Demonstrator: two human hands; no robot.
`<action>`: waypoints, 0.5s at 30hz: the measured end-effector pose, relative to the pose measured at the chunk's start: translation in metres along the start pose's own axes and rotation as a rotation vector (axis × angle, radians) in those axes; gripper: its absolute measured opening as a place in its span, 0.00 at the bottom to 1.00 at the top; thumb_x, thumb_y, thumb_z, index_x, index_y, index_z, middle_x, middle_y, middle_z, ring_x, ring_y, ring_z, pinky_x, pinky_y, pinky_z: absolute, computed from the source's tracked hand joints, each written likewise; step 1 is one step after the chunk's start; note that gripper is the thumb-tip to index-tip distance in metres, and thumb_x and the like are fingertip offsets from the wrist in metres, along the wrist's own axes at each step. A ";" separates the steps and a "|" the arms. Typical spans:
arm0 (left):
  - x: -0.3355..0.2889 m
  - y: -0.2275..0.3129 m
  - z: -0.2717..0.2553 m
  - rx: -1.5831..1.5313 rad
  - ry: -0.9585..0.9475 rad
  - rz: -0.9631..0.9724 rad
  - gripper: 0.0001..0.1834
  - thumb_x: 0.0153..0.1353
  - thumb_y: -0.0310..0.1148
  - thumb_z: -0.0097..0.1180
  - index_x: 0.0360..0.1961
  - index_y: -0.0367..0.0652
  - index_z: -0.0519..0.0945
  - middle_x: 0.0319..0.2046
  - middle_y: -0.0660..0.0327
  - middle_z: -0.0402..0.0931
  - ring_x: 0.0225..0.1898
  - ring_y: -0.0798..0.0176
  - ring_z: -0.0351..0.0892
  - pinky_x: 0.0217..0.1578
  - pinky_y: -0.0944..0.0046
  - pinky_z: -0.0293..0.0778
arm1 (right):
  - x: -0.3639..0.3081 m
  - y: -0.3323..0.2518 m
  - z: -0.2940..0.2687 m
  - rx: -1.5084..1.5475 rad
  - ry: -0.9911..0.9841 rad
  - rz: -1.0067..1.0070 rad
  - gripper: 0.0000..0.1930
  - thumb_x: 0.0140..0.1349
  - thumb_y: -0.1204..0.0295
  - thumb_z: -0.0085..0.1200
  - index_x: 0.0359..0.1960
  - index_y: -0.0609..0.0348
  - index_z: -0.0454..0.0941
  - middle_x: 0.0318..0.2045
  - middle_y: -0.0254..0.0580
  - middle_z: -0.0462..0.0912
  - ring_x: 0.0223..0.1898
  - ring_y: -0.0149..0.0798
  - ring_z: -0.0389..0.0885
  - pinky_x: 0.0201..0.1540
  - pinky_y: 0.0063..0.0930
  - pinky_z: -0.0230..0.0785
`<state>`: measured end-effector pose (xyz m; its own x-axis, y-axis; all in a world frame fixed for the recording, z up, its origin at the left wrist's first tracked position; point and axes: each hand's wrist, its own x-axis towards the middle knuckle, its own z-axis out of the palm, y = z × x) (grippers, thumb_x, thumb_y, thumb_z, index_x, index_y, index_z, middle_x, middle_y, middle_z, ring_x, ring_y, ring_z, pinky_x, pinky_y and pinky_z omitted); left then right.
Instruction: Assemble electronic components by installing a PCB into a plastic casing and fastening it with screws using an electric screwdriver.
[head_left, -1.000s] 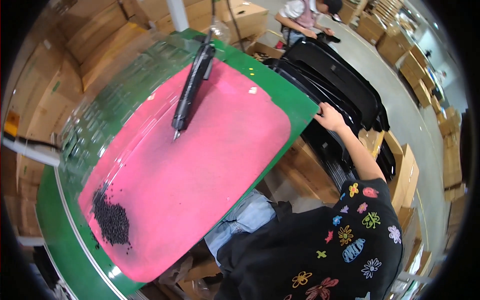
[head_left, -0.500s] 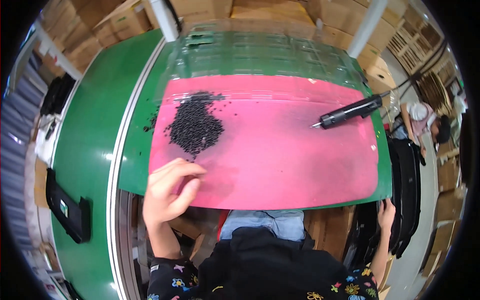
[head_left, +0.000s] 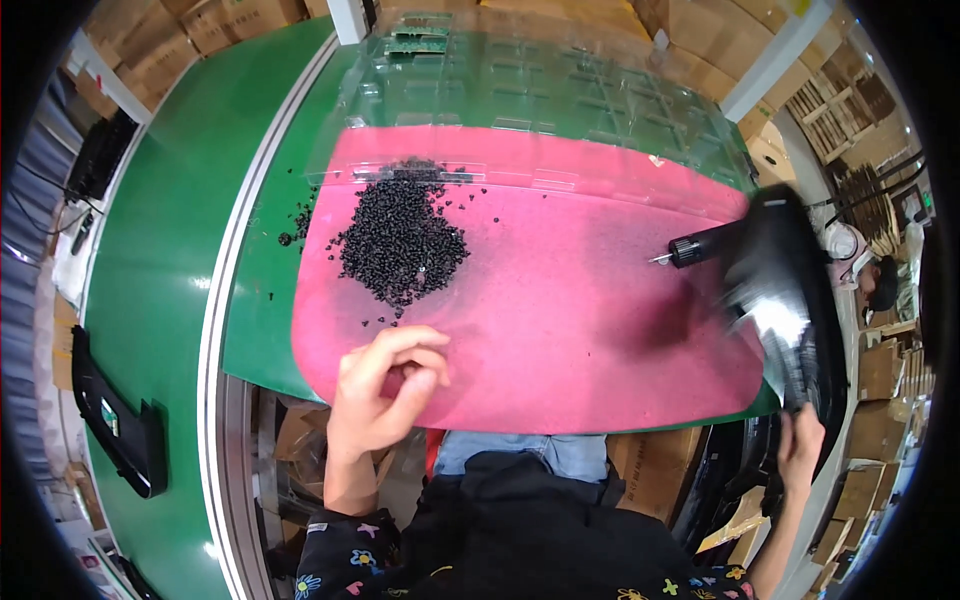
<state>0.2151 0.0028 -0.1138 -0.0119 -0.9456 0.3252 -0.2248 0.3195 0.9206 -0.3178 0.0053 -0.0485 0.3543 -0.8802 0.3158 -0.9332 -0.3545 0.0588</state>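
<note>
Green is the wide, flat bench top, the largest thing here. On it lies a pink, soft-looking mat with rounded corners, probably so that glossy parts are not scratched. A transparent plastic tray with moulded pockets overlaps the far part of the mat, perhaps put there to leave the nearer part free.

At the right side, a glossy black, curved plastic panel stands raised and tilted, blurred in part. It hides the rear of a black, cylindrical power screwdriver, whose metal tip points to the left over the mat.

The right hand holds the panel by its lower end, fingers closed there, maybe because this end is nearest to the person; their exact placing I cannot tell. The left hand is over the near part of the mat, fingers curled and thumb close to them; whether they pinch something small, I cannot tell.

Just beyond it is a heap of tiny black screws, within easy reach, apart from the hand.
</note>
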 end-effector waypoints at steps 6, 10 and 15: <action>0.009 -0.001 0.011 0.026 -0.228 0.214 0.09 0.56 0.23 0.57 0.39 0.35 0.77 0.20 0.54 0.68 0.21 0.51 0.69 0.24 0.57 0.68 | 0.092 -0.098 0.008 0.182 -0.512 -0.450 0.13 0.46 0.71 0.62 0.18 0.55 0.66 0.15 0.38 0.64 0.17 0.45 0.72 0.20 0.37 0.63; 0.000 0.001 0.000 0.106 -0.095 0.196 0.11 0.52 0.22 0.56 0.16 0.36 0.71 0.14 0.58 0.63 0.16 0.54 0.65 0.18 0.57 0.61 | 0.186 -0.137 0.013 0.398 -0.399 -0.647 0.17 0.53 0.57 0.65 0.23 0.55 0.72 0.16 0.38 0.70 0.19 0.47 0.74 0.23 0.37 0.65; -0.026 -0.017 0.001 0.261 0.172 0.352 0.07 0.49 0.23 0.54 0.17 0.38 0.72 0.15 0.59 0.64 0.16 0.56 0.64 0.18 0.58 0.61 | 0.336 -0.248 0.085 0.454 -0.112 -0.600 0.19 0.64 0.63 0.53 0.52 0.60 0.70 0.44 0.53 0.75 0.49 0.52 0.75 0.50 0.42 0.67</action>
<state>0.2184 0.0220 -0.1385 0.0257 -0.7513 0.6595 -0.4738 0.5718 0.6698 0.0377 -0.2295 -0.0369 0.8198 -0.5138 0.2528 -0.4708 -0.8561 -0.2130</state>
